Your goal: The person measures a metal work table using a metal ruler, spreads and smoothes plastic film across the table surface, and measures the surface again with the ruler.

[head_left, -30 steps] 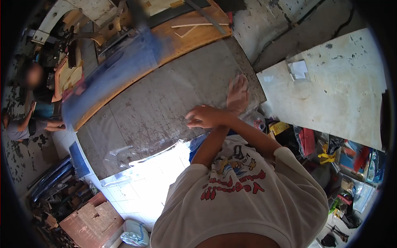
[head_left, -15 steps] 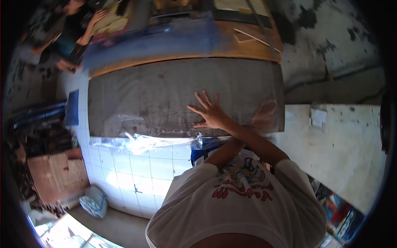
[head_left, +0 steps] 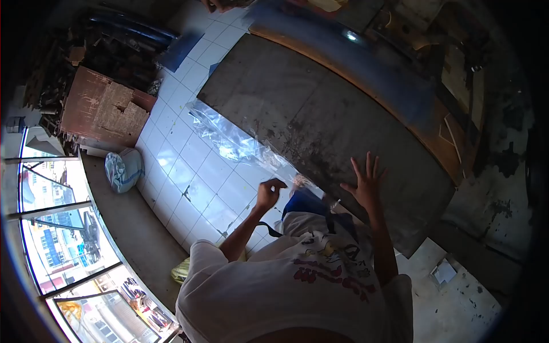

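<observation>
My right hand [head_left: 369,182] lies with fingers spread on the dark, scuffed surface [head_left: 297,86] of a long table, near its front edge. My left hand [head_left: 269,195] is off the table, above the tiled floor, with its fingers curled in and no object visible in them. Just beyond it, crumpled clear plastic sheet [head_left: 229,137] hangs along the table's front edge and catches the light. Where the clear sheet ends on the dark surface I cannot tell.
Blue sheeting [head_left: 343,54] covers part of a wooden board behind the dark surface. A pale board [head_left: 452,297] is at lower right. Scrap wood and a brown panel [head_left: 103,108] stand at upper left, near a stuffed bag [head_left: 124,170]. Windows [head_left: 63,240] are at lower left.
My view has turned left. My arms, crossed before, are now apart. My left hand has come off the table and curled; my right hand remains spread on the surface.
</observation>
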Motion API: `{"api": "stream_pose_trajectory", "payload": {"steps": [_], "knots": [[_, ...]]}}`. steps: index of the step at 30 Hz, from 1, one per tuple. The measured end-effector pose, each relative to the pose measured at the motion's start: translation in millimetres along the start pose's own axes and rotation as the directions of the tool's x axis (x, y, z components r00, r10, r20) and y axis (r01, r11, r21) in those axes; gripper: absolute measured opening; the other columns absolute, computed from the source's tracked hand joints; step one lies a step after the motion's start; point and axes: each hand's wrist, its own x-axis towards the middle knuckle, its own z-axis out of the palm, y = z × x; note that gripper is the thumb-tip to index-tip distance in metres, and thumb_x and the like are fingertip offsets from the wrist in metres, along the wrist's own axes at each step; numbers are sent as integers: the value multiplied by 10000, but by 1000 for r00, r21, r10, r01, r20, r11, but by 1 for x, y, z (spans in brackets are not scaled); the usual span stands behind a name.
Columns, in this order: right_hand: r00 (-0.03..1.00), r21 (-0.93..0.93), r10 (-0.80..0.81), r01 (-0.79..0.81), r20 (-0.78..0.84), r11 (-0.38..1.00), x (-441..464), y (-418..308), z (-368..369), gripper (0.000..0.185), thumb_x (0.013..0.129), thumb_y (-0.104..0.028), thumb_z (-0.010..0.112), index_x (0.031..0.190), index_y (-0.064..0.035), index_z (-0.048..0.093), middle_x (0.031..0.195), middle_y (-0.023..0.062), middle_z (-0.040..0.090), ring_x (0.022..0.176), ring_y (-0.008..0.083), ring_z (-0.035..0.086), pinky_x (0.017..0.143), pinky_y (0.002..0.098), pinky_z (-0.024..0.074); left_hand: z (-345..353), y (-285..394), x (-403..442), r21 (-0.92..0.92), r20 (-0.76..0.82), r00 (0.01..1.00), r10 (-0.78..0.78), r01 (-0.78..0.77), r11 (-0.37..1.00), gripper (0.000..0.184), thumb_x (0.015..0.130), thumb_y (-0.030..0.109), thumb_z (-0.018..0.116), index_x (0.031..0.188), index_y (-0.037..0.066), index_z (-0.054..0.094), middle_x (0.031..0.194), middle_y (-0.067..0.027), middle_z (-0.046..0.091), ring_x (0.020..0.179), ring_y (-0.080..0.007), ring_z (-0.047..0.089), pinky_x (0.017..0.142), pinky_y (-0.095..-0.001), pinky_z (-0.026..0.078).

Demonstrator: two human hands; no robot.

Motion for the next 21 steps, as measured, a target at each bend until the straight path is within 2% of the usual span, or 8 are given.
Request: {"api": "stream_pose_trajectory", "payload": {"steps": [2,4,7,12,14,16,18,21], "knots": [[1000,5,-10,10,-19,1000,2,0,-1,905,759,-726,598,1513,-307,324,1608,191,132,1456,464,158,1051,771,127,-40,-72,27,-598,-400,822,-405,100,795,358,964,250,486,1183,5,630,1099,-149,689,989,-262,633,848,-385,496],[1000,5,1,-1,-18,1000,1,-2,0,899,757,-724,603,1508,-308,334,1610,183,135,1460,454,152,1059,766,116,-96,-105,56,-985,-100,656,-748,39,166,1007,856,689,537,1552,80,137,1496,-236,370,1357,-385,392,1120,-525,283],[1000,-2,26,-26,19,1000,5,-3,0,905,750,-702,628,1506,-294,340,1611,184,132,1465,450,136,1069,758,100,-134,-156,102,-978,-31,813,-582,-145,-150,1236,736,834,551,1563,109,-12,1593,-205,181,1464,-383,209,1192,-537,143],[997,12,58,-58,52,998,4,-5,2,916,728,-649,683,1499,-275,358,1610,197,127,1470,447,123,1080,749,73,-200,-123,185,-908,-348,818,-458,-172,382,615,1016,384,503,1531,137,275,1532,-110,339,1202,-278,507,1027,-356,391],[997,8,72,-72,41,997,6,-5,0,919,723,-626,704,1497,-269,360,1609,201,128,1471,446,119,1084,745,65,-225,-165,233,-829,-218,921,322,-349,438,557,1000,166,545,1503,138,308,1458,-147,421,1191,-299,553,1003,-362,445],[995,20,89,-89,41,996,6,-12,1,921,718,-605,721,1495,-263,365,1607,204,131,1472,445,115,1087,741,59,-233,-119,244,-567,-448,894,11,-294,769,541,986,140,559,1472,113,322,1438,-181,434,1217,-327,548,1033,-399,450],[992,31,120,-121,38,992,8,-15,-2,921,713,-588,736,1491,-255,373,1606,206,136,1473,445,111,1090,737,54,-236,-89,261,-926,-322,944,-77,-297,234,491,985,129,546,1430,88,344,1440,-205,426,1256,-337,526,1063,-431,442],[992,73,123,-124,12,990,8,-17,-2,915,697,-545,762,1478,-231,404,1607,210,123,1476,441,100,1095,728,39,-250,-94,276,-965,-249,961,-117,-236,111,468,966,282,574,1321,42,384,1437,-268,360,1342,-460,384,1112,-553,365]]}}
